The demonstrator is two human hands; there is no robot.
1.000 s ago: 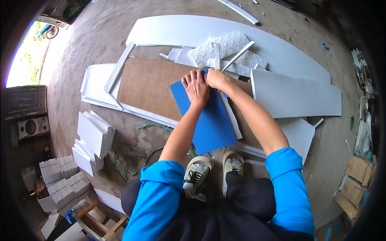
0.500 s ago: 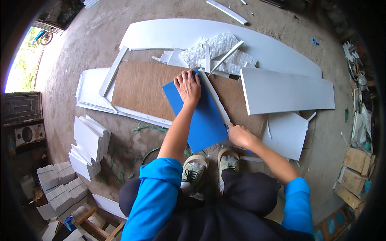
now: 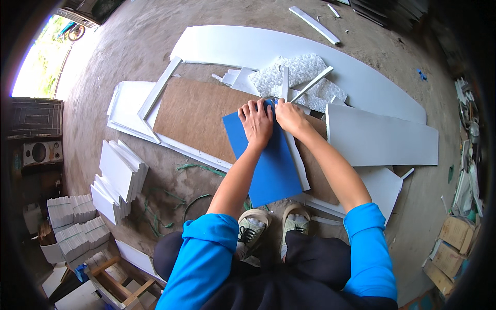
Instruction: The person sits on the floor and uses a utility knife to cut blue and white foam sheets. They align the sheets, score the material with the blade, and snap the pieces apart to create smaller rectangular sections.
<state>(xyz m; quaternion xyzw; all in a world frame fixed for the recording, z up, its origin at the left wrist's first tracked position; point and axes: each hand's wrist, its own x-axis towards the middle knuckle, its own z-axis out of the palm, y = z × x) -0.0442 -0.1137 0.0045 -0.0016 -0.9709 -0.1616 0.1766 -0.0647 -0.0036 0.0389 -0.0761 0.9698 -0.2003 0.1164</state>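
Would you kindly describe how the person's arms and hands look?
The bright blue sleeves are rolled into thick cuffs near the elbows, leaving both forearms bare. The left hand and right hand are ungloved, with no watch or bracelet visible.

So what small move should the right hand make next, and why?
Probably a pull toward the body along the right edge of the blue sheet: the right hand holds something blue at that edge's far end; the left hand rests on the sheet.

Grey floor (image 3: 119, 57), white panels (image 3: 227, 44), white strip (image 3: 314, 25)
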